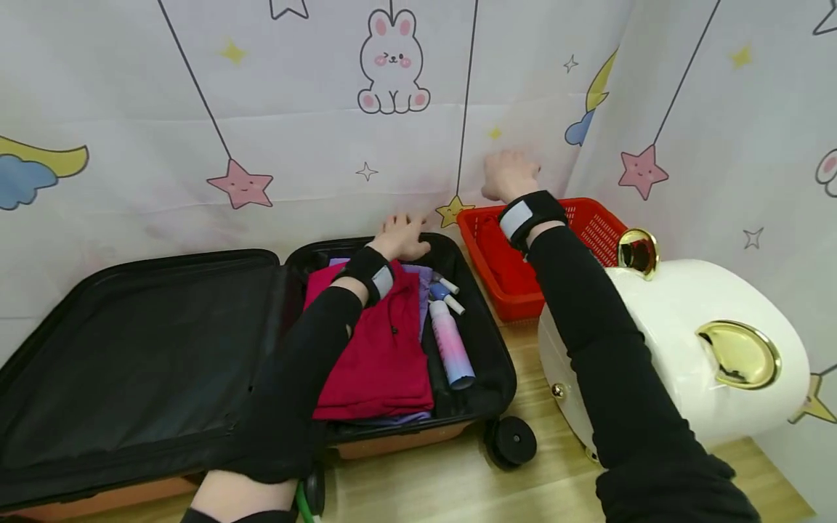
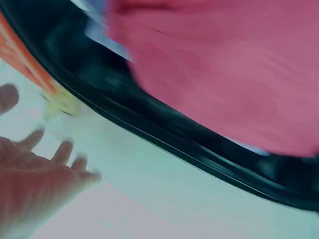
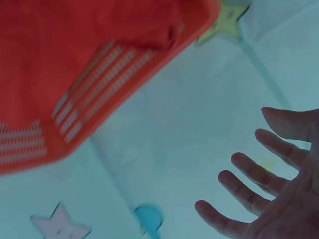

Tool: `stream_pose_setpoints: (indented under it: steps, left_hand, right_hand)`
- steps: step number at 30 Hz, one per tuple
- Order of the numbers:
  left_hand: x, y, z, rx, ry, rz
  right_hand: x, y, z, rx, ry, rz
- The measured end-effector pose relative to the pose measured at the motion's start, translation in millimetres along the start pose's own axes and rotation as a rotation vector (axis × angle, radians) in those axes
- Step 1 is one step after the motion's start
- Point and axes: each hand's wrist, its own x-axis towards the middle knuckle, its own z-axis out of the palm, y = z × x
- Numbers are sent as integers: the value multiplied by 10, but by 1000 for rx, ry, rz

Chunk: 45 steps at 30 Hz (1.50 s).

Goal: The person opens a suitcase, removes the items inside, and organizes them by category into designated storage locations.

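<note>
My left hand [image 1: 400, 238] reaches over the far edge of the open black-lined suitcase [image 1: 487, 349], fingers spread and holding nothing. Under that forearm lies a folded dark-red garment [image 1: 379, 363] on top of a purple cloth [image 1: 425, 280]. Beside the clothes, a pink-to-blue spray can [image 1: 451, 345] and several small white-capped tubes [image 1: 447, 296] lie in the suitcase. My right hand [image 1: 511, 176] hovers above the back rim of the red plastic basket [image 1: 523, 309], its fingers apart and nothing in them in the right wrist view. A red cloth [image 3: 99, 30] lies inside the basket.
The suitcase's bare lid half [image 1: 144, 363] lies flat at left. A glossy white box with gold fittings [image 1: 739, 290] stands at right, below my right forearm. A patterned curtain [image 1: 314, 145] hangs close behind everything. A black wheel [image 1: 511, 442] juts out at the suitcase's near corner.
</note>
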Motion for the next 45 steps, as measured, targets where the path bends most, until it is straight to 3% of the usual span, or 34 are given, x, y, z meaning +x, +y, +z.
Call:
stream_pose_setpoints:
  steps: [4,8,10,12,18,22,24,29,34,40,42,45]
  left_hand:
    - [-201,-443,-41,21,-77,-64]
    - [-355,-792,37,32,-167,-134]
    - [-424,-909,77,29,-201,-161]
    - [-480,-980,98,32,-199,-181]
    - [-549,-989,126,69,-143,-176]
    - [-542,-980,165,25,-106,-173]
    - [-542,-977,168,-13,-93,-182]
    - [-585,-923,108,-31,-105,-232]
    - [-644,-904,21,22,-146,-251]
    - [-693,-924,-92,132,-127,-186]
    - [-691,-920,-119,125,-111,-146]
    - [-676,-890,-143,98,-147,-86]
  right_hand:
    - [-58,-337,285,25,21,-103]
    - [-170,-643,512,35,47,-194]
    - [-239,-779,584,52,19,-229]
    - [-309,-894,639,55,-69,-257]
    - [-463,-1050,818,7,-440,-293]
    - [-498,-995,955,39,-545,-297]
    - [-514,-934,1009,105,-576,-299]
    - [-527,-816,1099,214,-635,-324]
    - [-552,-806,1111,213,-643,-337]
    - [-564,-831,1141,217,-585,-335]
    - [-566,-837,1155,223,-558,-335]
    - [-566,-834,1166,225,-517,-345]
